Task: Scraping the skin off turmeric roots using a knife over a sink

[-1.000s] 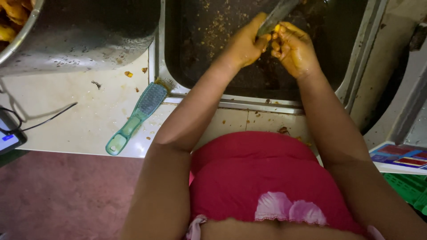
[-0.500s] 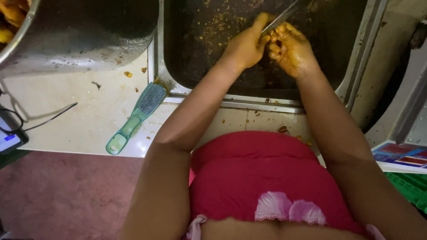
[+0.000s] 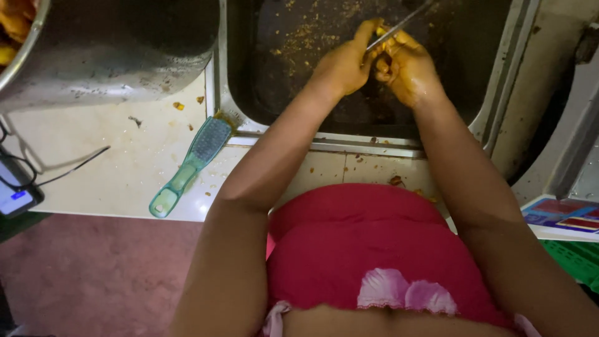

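Dim kitchen, dark sink (image 3: 499, 93) full of scraps: both hands meet over it, left hand (image 3: 343, 62) closed on a knife (image 3: 399, 25) slanting far-right, right hand (image 3: 405, 68) curled round something yellow

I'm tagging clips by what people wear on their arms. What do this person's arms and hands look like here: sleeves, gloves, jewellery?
Both arms are bare from shoulder to wrist: no sleeves, gloves, watch or bracelets show. The left hand and right hand are ungloved and smeared with wet yellow-orange pulp. Rings cannot be made out. The person wears a red top with a pink ruffled trim at the hem.
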